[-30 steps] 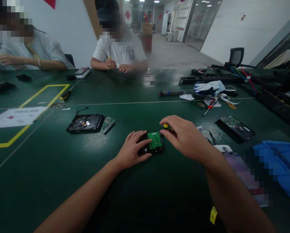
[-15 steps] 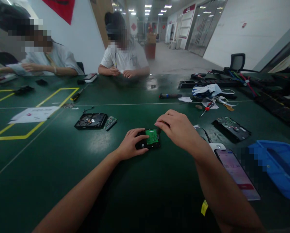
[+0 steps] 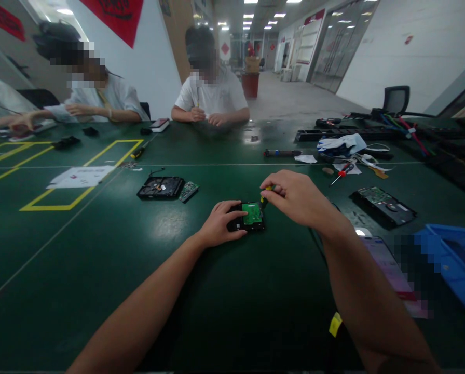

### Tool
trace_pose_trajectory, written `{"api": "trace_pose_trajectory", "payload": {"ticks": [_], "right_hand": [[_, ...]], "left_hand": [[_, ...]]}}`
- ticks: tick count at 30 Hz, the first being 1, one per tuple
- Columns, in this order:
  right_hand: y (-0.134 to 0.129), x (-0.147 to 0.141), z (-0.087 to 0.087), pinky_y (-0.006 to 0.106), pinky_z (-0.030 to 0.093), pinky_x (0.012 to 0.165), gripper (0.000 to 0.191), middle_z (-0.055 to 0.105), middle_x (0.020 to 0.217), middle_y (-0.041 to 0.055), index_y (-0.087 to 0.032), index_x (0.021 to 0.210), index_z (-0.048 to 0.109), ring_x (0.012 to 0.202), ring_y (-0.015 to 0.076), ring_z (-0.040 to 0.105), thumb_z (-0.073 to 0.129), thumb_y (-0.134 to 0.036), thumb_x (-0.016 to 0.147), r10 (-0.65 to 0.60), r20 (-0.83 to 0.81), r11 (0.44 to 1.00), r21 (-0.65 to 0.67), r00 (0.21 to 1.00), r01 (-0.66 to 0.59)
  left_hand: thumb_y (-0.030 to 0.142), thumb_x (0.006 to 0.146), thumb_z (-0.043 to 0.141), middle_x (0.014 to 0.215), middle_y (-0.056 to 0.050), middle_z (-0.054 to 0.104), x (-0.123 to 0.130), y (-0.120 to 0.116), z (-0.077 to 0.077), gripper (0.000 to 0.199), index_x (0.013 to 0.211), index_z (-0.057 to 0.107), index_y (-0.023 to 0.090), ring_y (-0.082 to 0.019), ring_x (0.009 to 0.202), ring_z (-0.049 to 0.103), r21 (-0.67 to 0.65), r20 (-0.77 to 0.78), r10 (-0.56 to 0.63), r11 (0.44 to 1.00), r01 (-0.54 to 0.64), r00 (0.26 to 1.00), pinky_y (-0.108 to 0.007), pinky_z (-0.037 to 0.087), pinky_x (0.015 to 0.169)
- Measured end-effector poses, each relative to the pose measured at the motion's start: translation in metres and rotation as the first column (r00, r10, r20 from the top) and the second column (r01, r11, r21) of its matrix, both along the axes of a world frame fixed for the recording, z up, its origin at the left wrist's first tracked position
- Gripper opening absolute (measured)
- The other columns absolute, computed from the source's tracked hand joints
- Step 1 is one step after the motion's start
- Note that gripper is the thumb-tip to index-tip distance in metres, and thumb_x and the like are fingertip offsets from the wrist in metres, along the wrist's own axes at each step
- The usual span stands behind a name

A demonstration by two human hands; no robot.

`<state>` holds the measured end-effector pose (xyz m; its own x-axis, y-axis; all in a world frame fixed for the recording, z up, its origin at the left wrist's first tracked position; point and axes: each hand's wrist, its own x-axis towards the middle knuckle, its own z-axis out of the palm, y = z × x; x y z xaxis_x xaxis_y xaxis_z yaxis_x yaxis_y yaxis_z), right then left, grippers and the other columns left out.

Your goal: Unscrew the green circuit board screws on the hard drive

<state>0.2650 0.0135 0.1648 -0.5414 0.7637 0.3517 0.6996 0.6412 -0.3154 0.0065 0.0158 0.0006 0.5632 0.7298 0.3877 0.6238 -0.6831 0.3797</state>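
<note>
A black hard drive with a green circuit board (image 3: 251, 214) lies flat on the dark green table. My left hand (image 3: 221, 223) grips its left side, thumb along the near edge and fingers reaching over the top. Above the drive's right end, my right hand (image 3: 290, 195) is closed around a small screwdriver with a yellow and black handle (image 3: 267, 195). The screwdriver points down at the right part of the board; its tip is too small to make out.
An opened hard drive (image 3: 161, 187) and a loose circuit board (image 3: 188, 191) lie to the left. At right are another drive (image 3: 384, 206), a red screwdriver (image 3: 342, 173), a phone (image 3: 388, 265) and a blue bin (image 3: 456, 265). Two people (image 3: 213, 98) sit across the table.
The view has swung slightly left, so things appear further right. My right hand's fingers have shifted on the screwdriver, and its yellow handle now shows. The left hand keeps its hold.
</note>
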Motion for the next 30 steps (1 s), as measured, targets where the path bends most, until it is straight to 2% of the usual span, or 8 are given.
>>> {"api": "trace_pose_trajectory", "payload": {"ticks": [4, 8, 15, 22, 27, 30], "right_hand": [[-0.0009, 0.0005, 0.0017, 0.034, 0.048, 0.085, 0.016, 0.076, 0.101, 0.0053, -0.021, 0.102, 0.075, 0.092, 0.021, 0.068, 0.061, -0.021, 0.095, 0.05, -0.009, 0.998, -0.032, 0.999, -0.05], [-0.003, 0.0015, 0.0038, 0.036, 0.049, 0.091, 0.027, 0.077, 0.109, 0.0045, -0.022, 0.107, 0.076, 0.101, 0.0218, 0.07, 0.055, -0.012, 0.093, 0.095, -0.014, 0.992, -0.079, 0.995, -0.096], [-0.0023, -0.0013, 0.0003, 0.042, 0.05, 0.096, 0.031, 0.076, 0.117, 0.0101, -0.018, 0.115, 0.074, 0.108, 0.0267, 0.07, 0.053, -0.013, 0.093, -0.026, 0.048, 1.0, -0.01, 0.998, 0.027], [-0.004, -0.0041, 0.0022, 0.04, 0.05, 0.092, 0.025, 0.075, 0.11, 0.0118, -0.015, 0.108, 0.075, 0.102, 0.026, 0.068, 0.054, -0.018, 0.096, -0.027, 0.08, 0.999, 0.038, 0.996, 0.024], [-0.0056, -0.0055, 0.0028, 0.04, 0.048, 0.083, 0.017, 0.073, 0.099, 0.0112, -0.017, 0.101, 0.073, 0.09, 0.0262, 0.066, 0.06, -0.026, 0.096, -0.101, 0.112, 0.995, 0.028, 0.989, 0.099], [-0.0061, -0.0064, 0.0019, 0.04, 0.048, 0.08, 0.016, 0.072, 0.1, 0.0113, -0.017, 0.102, 0.072, 0.087, 0.0258, 0.066, 0.063, -0.027, 0.094, -0.123, 0.085, 0.992, 0.017, 0.989, 0.122]], "left_hand": [[0.049, 0.084, 0.077, 0.153, -0.01, 0.049, 0.0006, 0.0004, -0.0014, 0.06, 0.139, 0.062, 0.031, -0.033, 0.142, 0.045, 0.007, -0.008, 0.006, 1.0, -0.006, 1.0, -0.058, 0.037, 0.117], [0.05, 0.083, 0.077, 0.153, -0.01, 0.049, 0.0002, 0.0013, -0.0009, 0.06, 0.138, 0.062, 0.031, -0.034, 0.142, 0.045, -0.01, -0.015, 0.009, 1.0, -0.009, 1.0, -0.058, 0.036, 0.117], [0.05, 0.082, 0.078, 0.152, -0.011, 0.05, 0.0001, 0.0014, -0.0017, 0.061, 0.138, 0.062, 0.03, -0.034, 0.142, 0.046, -0.014, -0.005, 0.012, 1.0, -0.012, 1.0, -0.058, 0.036, 0.117], [0.051, 0.083, 0.077, 0.152, -0.011, 0.05, 0.0009, 0.0013, -0.0014, 0.06, 0.137, 0.063, 0.03, -0.034, 0.142, 0.046, -0.003, 0.002, 0.015, 1.0, -0.015, 1.0, -0.057, 0.036, 0.117], [0.051, 0.082, 0.078, 0.152, -0.011, 0.05, 0.0005, 0.0015, -0.0005, 0.061, 0.137, 0.063, 0.031, -0.036, 0.142, 0.045, -0.021, 0.008, 0.018, 1.0, -0.018, 1.0, -0.059, 0.036, 0.117], [0.052, 0.082, 0.077, 0.153, -0.01, 0.049, -0.0003, 0.0017, -0.001, 0.061, 0.138, 0.062, 0.031, -0.035, 0.143, 0.045, -0.02, -0.001, 0.015, 1.0, -0.015, 1.0, -0.059, 0.035, 0.118]]}}
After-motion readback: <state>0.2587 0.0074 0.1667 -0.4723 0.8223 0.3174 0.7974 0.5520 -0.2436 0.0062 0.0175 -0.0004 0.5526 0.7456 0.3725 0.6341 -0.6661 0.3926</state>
